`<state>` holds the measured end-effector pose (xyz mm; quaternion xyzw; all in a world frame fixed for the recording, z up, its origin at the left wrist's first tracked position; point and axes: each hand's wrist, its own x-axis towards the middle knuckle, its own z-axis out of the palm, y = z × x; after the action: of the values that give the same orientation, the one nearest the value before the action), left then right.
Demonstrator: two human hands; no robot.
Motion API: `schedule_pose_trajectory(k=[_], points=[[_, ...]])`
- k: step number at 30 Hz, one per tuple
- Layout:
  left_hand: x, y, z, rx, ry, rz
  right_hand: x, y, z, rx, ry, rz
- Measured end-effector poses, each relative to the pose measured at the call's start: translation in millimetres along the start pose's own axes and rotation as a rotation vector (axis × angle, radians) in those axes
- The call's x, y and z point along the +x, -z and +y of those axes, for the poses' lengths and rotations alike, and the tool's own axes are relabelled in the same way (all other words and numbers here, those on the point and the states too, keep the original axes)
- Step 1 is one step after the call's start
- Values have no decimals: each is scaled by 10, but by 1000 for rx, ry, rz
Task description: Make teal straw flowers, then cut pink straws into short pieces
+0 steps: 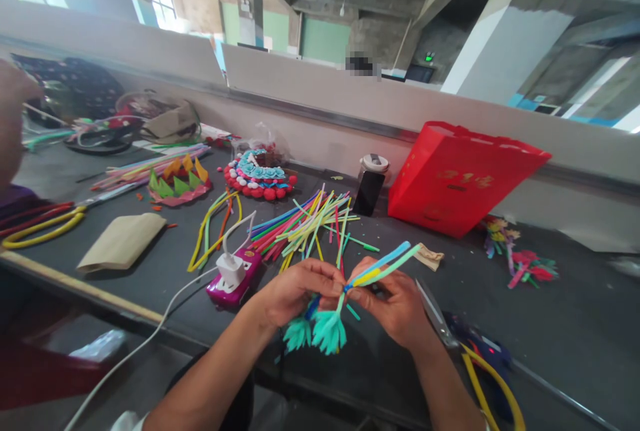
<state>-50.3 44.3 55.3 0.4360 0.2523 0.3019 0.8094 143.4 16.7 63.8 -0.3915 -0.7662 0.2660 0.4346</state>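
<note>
Near the front edge of the dark table, my left hand [306, 289] and my right hand [393, 304] meet around a bunch of fuzzy pipe cleaners [376, 275]. Light blue, yellow and pale green stems point up to the right from my fingers. Below hang two turquoise pipe-cleaner flowers [330, 332], with a bit of dark blue beside them. Fingertips of both hands pinch the stems where a blue piece wraps them. Just beyond lies a loose pile of coloured pipe cleaners [305, 224].
A purple power strip [235, 277] with a white plug stands left of my hands, its cable running off the table. Scissors [435, 311] lie at right. Behind are a red paper bag [460, 181], a phone [369, 192] and a beaded ornament [260, 174]. Another person's arm [13, 117] shows at far left.
</note>
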Motion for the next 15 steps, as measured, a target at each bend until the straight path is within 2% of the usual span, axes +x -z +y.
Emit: schedule_pose_trajectory(k=[2,4,7,9,12,15], points=[[35,-5,-19,-20,-21,9,-5,-14,35,-18,-13,21],[51,-36,-26,61,-103,97,-4,-27,69,-38,-71,80],[47,-95,-29,383,-342,287,12,-48,93,37,-192,143],[42,-117,-37,671,-536,355,27,-64,98,160,-252,163],[50,-117,-63,961,-733,349,39,-96,114,351,-324,212],[76,-106,-96,1012,-781,351,40,-137,143,484,-397,236]])
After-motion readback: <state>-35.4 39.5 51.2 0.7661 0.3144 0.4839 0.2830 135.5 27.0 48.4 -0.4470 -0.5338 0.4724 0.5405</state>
